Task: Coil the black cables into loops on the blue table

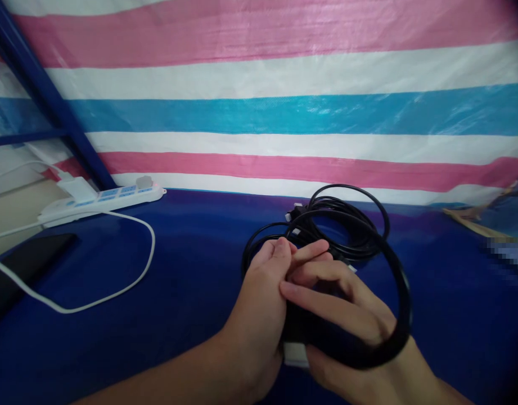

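Note:
A thick black cable (404,292) arcs in a loop from between my hands, over my right wrist and back. My left hand (261,292) is closed around the cable's dark end from the left, its fingers partly hidden. My right hand (351,304) grips the same cable from the right, fingers bent and meeting those of the left. Below the palms a pale, flat plug end (296,354) sticks out; its exact type is too blurred to tell. Just beyond my fingers lies a coil of black cables (360,225) with a dark connector (296,212) on its left.
A white power strip (111,197) with a charger (77,188) stands at the back left of the blue table (178,270). A white cable (153,247) curves in front of it. A dark flat device (28,270) lies at the left. Behind hangs a striped sheet (259,115).

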Demonstrator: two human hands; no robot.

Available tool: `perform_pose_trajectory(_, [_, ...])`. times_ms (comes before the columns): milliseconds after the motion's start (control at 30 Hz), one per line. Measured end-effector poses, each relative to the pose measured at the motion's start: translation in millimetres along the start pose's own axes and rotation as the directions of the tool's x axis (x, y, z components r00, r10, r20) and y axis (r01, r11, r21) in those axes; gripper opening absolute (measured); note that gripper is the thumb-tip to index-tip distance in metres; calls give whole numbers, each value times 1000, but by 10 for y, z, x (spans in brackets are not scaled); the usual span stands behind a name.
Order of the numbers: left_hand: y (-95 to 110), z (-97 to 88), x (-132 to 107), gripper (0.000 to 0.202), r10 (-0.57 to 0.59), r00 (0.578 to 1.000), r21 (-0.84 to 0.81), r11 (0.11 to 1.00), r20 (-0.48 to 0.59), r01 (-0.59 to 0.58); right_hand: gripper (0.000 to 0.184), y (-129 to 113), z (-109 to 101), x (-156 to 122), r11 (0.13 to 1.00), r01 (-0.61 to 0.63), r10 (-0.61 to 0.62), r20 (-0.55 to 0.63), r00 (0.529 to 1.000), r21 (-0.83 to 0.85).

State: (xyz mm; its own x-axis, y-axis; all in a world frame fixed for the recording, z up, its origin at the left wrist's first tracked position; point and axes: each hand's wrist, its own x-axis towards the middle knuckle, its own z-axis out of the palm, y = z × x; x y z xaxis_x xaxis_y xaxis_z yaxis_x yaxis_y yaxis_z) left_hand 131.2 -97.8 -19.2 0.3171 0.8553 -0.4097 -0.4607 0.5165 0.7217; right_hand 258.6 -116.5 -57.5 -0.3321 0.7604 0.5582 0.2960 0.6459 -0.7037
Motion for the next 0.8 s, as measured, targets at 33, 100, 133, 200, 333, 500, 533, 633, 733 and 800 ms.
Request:
perform_pose_trajectory(33, [4,-2,-1,28,-18,1000,5,1000,4,18,58,6,-12,4,998,51,-52,-13,999,-34])
perform_pose_trajectory(100, [17,-5,-2,28,-18,1000,31,999,-1,18,44,16,-64,15,995,97,-97,6,995,-28])
perform_pose_trajectory(133, [27,-8,2,26,-5,1000,48,999,7,5,37,16,-100,20,997,67,-68,31,997,32])
perform_pose_trajectory(200, [59,-25,24,19,52,997,61,997,50,-55,27,-5,-178,29,966,-119,98,102,990,229])
perform_pose_trajectory(333, [188,-113,112,9,159,980,145,974,116,-175,26,-104,-278,53,579,-516,350,379,857,632])
perform_pose_trajectory(500, [362,-205,126,10,306,884,450,773,353,-447,25,-139,-242,116,270,-578,557,365,746,770])
perform_pose_trajectory(533, [371,-207,112,13,306,866,525,698,397,-487,23,-129,-236,128,247,-569,593,342,729,784])
perform_pose_trajectory(633, [328,-194,92,27,313,843,678,500,438,-538,26,-94,-249,153,178,-587,614,378,693,790])
perform_pose_trajectory(733, [243,-190,147,22,315,876,675,559,365,-482,25,-73,-283,168,165,-591,605,392,693,789])
perform_pose_trajectory(800, [209,-201,209,28,255,932,559,747,258,-359,29,-61,-300,176,184,-542,595,346,725,820])
